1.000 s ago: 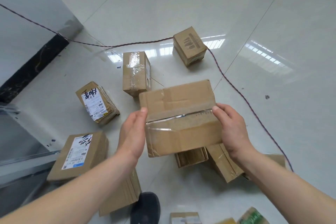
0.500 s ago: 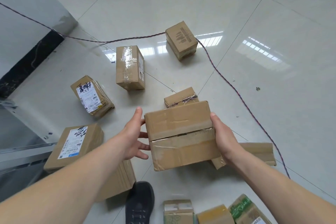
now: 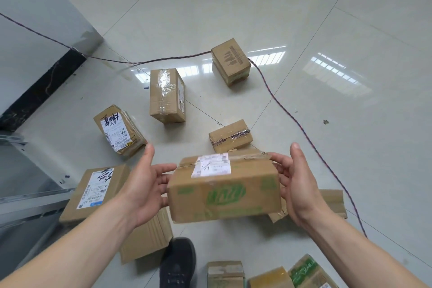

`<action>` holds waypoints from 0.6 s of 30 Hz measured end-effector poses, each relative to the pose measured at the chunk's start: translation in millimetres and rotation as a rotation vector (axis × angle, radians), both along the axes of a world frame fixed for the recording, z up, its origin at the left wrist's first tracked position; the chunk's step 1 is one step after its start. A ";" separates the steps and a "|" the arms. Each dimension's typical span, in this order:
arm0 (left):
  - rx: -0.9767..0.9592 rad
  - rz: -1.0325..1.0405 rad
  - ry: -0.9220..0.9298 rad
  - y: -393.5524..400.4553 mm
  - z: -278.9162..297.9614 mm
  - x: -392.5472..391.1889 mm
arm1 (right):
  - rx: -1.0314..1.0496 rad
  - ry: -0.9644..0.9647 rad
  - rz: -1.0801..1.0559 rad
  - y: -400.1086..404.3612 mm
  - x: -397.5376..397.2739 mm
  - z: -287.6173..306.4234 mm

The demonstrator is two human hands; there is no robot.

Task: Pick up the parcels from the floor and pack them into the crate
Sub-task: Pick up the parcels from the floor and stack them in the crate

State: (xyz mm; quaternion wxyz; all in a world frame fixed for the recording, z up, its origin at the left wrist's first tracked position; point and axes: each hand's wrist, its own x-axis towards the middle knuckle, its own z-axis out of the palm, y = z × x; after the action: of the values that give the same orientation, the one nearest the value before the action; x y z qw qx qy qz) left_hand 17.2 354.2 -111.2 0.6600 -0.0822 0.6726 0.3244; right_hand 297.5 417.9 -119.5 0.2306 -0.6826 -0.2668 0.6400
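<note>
I hold a brown parcel (image 3: 224, 190) with green print and a white label in the air between both hands. My left hand (image 3: 145, 184) grips its left end with fingers reaching behind it, thumb raised clear. My right hand (image 3: 298, 182) grips the right end the same way. On the floor beyond lie a small taped parcel (image 3: 230, 135), a tall taped parcel (image 3: 167, 94), a printed parcel (image 3: 230, 62) and a labelled parcel (image 3: 119, 130). A larger labelled parcel (image 3: 95, 192) and a plain parcel (image 3: 146, 236) sit under my left arm.
A twisted cable (image 3: 304, 128) runs across the tiles from the wall, past the printed parcel, off to the right. A flat carton (image 3: 332, 203) lies behind my right wrist. My shoe (image 3: 177, 262) and three more parcels (image 3: 224, 273) are at the bottom edge. A metal frame (image 3: 23, 201) stands at left.
The parcel in my hands has turned over, so its green print and white label now face me. My thumbs have lifted off it. The small taped parcel behind has come into view.
</note>
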 end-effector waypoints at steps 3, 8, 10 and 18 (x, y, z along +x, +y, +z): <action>0.060 0.089 0.067 1.5 -7.9 9.1 | 0.007 0.063 -0.039 2.3 -8.1 0.5; 0.071 0.115 0.136 -0.9 -29.4 22.5 | -0.016 0.061 -0.122 -3.5 -12.9 -20.0; 0.077 0.110 0.141 -6.0 -39.2 27.0 | -0.043 0.038 -0.085 -8.9 -9.8 -32.3; 0.076 -0.211 0.098 -19.9 -45.4 50.4 | -0.063 -0.025 0.070 -28.6 -6.9 -51.4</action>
State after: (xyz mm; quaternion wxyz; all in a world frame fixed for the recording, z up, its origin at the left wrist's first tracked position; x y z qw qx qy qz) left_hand 67.6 334.3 -156.6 0.6596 0.0301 0.6960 0.2822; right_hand 290.6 389.3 -170.9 0.1830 -0.6877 -0.2730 0.6474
